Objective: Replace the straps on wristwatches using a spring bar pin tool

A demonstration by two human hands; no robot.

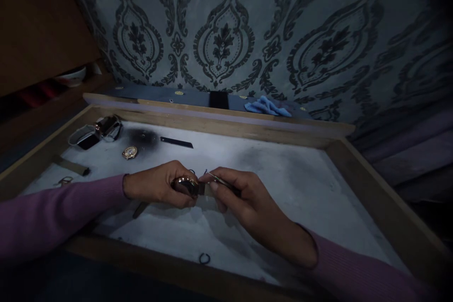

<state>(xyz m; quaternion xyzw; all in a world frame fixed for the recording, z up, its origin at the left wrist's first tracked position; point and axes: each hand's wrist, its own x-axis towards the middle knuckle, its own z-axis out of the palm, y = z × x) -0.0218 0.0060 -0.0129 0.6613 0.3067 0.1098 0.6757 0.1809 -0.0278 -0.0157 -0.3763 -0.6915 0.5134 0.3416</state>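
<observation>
My left hand point(159, 184) is closed around a wristwatch point(186, 186) with a gold-coloured rim and a dark face. A short piece of its strap point(205, 189) shows at the right side, and another strap end point(140, 209) hangs below the left hand. In my right hand point(244, 193) is a slim, pointed metal tool point(224, 183), pinched between thumb and fingers. Its tip is close to where the strap meets the watch case; whether it touches cannot be made out. Both hands are above the white surface of a wooden-rimmed tray point(283, 226).
At the tray's left lie two watches point(88, 140) point(106, 125), a strap point(71, 165) and a gold watch head point(130, 152). A dark flat blade point(177, 142) lies further back, a small dark ring point(204, 258) in front. A blue cloth point(267, 106) rests behind the back rim.
</observation>
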